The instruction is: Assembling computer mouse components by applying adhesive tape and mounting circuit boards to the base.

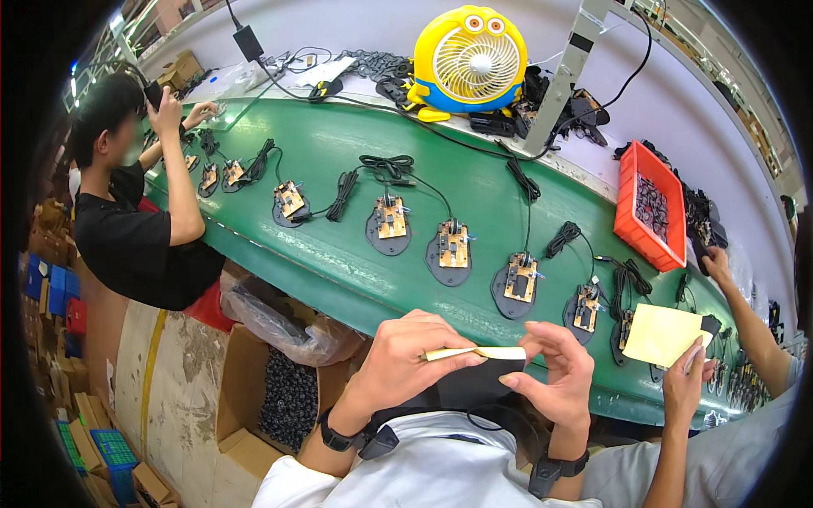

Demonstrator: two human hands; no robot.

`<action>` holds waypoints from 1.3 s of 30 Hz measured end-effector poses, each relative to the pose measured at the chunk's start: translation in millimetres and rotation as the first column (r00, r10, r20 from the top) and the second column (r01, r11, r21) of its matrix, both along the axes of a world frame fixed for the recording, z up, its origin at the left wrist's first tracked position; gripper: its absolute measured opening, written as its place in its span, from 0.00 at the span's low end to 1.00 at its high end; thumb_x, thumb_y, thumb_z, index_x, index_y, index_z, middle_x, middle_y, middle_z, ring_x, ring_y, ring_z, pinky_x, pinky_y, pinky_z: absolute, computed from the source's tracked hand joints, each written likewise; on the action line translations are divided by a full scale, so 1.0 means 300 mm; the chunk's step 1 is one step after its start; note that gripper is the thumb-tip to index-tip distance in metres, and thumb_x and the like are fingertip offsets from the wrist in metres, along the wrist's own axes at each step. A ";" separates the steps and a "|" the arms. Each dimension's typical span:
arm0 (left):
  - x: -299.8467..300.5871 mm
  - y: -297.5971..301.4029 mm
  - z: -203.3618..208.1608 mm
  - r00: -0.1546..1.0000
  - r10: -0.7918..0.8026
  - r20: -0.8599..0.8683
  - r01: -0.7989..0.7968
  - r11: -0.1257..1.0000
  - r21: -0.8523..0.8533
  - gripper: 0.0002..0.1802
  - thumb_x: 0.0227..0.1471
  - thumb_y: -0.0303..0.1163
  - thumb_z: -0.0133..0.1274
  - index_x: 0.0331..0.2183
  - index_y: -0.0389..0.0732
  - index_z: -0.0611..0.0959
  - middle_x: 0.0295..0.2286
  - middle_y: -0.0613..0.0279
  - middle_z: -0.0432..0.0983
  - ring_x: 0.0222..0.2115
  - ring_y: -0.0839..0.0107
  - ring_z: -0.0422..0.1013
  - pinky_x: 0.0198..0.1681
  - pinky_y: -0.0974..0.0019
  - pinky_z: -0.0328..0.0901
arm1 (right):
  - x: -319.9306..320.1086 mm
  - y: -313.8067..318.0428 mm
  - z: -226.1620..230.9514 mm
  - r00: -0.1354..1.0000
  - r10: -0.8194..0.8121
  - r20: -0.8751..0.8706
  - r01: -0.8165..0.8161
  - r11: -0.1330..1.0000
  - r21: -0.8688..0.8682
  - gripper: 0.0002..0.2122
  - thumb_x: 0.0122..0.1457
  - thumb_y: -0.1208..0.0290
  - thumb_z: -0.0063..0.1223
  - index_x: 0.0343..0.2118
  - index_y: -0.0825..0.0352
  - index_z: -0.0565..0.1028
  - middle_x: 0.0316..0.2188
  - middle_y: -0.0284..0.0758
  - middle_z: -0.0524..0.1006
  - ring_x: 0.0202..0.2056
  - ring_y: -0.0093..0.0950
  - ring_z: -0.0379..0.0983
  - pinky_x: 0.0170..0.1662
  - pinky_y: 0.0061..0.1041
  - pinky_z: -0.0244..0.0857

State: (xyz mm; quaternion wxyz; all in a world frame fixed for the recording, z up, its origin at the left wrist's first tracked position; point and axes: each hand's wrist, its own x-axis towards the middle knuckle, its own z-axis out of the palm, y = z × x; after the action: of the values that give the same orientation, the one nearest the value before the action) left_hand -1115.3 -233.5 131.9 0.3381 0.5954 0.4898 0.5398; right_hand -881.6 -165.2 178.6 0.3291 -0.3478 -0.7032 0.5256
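Note:
Just above the green bench's near edge, my left hand (413, 351) pinches a thin yellow sheet (495, 353) between thumb and fingers. The sheet appears almost edge-on, slightly bent, with a black face or layer below it. At its right end my right hand (561, 372) is curved with thumb and fingers apart; whether a fingertip touches the sheet I cannot tell. Beyond my hands, a brown circuit board on a dark oval base (515, 286) lies on the bench with its black cable. A similar board (584, 311) lies behind my right hand.
More boards on bases, such as one board (452, 247), form a row along the green bench (339, 254). An orange bin (625, 199) and a yellow fan (479, 63) stand at the back. A co-worker's hand (690, 372) at right holds a yellow square. Another person (127, 229) works at left.

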 end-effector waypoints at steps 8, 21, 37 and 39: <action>-0.009 0.044 0.002 0.985 -0.173 0.005 0.172 0.981 0.086 0.12 0.47 0.34 0.72 0.32 0.37 0.90 0.31 0.63 0.82 0.32 0.65 0.79 0.35 0.64 0.72 | -0.030 0.060 0.015 0.985 0.170 -0.007 -0.159 0.936 0.314 0.15 0.42 0.83 0.76 0.36 0.70 0.84 0.27 0.36 0.82 0.29 0.31 0.76 0.36 0.30 0.71; -0.028 0.019 -0.025 0.958 -0.113 0.265 0.090 0.991 0.097 0.05 0.48 0.24 0.70 0.28 0.35 0.89 0.24 0.61 0.83 0.27 0.69 0.79 0.32 0.66 0.72 | -0.067 0.069 0.068 0.972 0.223 0.074 -0.234 0.946 0.224 0.12 0.43 0.83 0.75 0.32 0.71 0.85 0.26 0.37 0.82 0.29 0.30 0.77 0.32 0.27 0.69; 0.085 0.011 -0.036 0.793 -0.123 0.596 0.130 0.991 0.031 0.13 0.52 0.25 0.69 0.41 0.33 0.88 0.35 0.59 0.84 0.35 0.73 0.79 0.38 0.71 0.71 | -0.093 0.076 0.104 0.996 0.035 0.077 -0.052 0.970 0.239 0.10 0.44 0.86 0.73 0.30 0.72 0.83 0.26 0.37 0.81 0.27 0.27 0.76 0.30 0.25 0.67; 0.086 -0.004 -0.045 0.773 -0.099 0.626 0.126 0.992 0.002 0.12 0.53 0.26 0.69 0.39 0.33 0.88 0.33 0.59 0.84 0.32 0.73 0.78 0.36 0.70 0.71 | -0.098 0.079 0.119 0.994 0.042 0.102 -0.067 0.964 0.257 0.10 0.44 0.85 0.73 0.30 0.72 0.83 0.26 0.37 0.81 0.27 0.27 0.76 0.30 0.24 0.66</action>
State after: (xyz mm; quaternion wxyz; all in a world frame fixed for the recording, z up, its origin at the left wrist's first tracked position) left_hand -1089.4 -234.7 118.5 0.5245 0.4043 0.3242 0.6755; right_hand -910.9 -141.4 214.3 0.3232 -0.3069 -0.7902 0.4207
